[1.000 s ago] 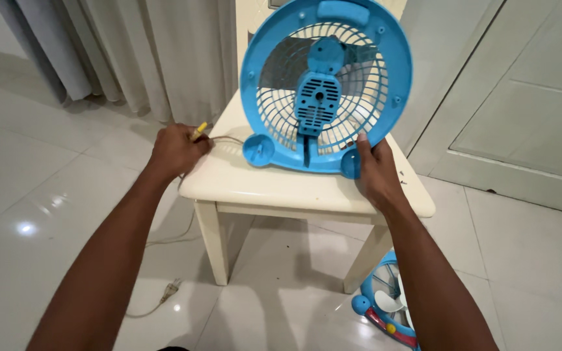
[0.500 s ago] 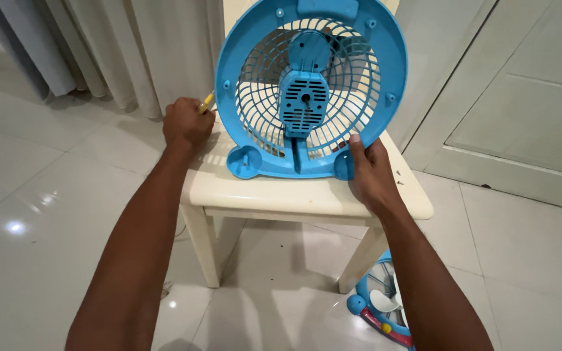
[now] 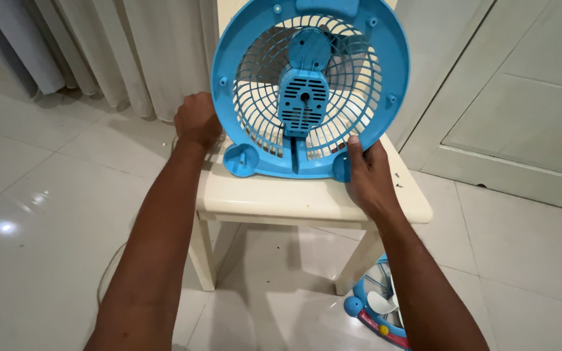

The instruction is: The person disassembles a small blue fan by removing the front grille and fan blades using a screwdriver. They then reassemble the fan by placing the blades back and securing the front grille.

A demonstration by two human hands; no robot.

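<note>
Left hand [image 3: 198,120] fisted, right hand [image 3: 367,170] clasping.

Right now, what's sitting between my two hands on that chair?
In the head view, the blue fan housing stands upright on the cream chair between them: the left hand is by its left rim, and the right hand grips its lower right edge.

A cream wooden chair [image 3: 307,198] is set on a glossy white tiled floor [image 3: 47,195]. Pale curtains [image 3: 118,52] are hung at the upper left, and a white panelled door [image 3: 521,97] is seen at the right. A second blue fan part [image 3: 382,312], with white blades, is laid on the floor beside the chair's leg.
</note>
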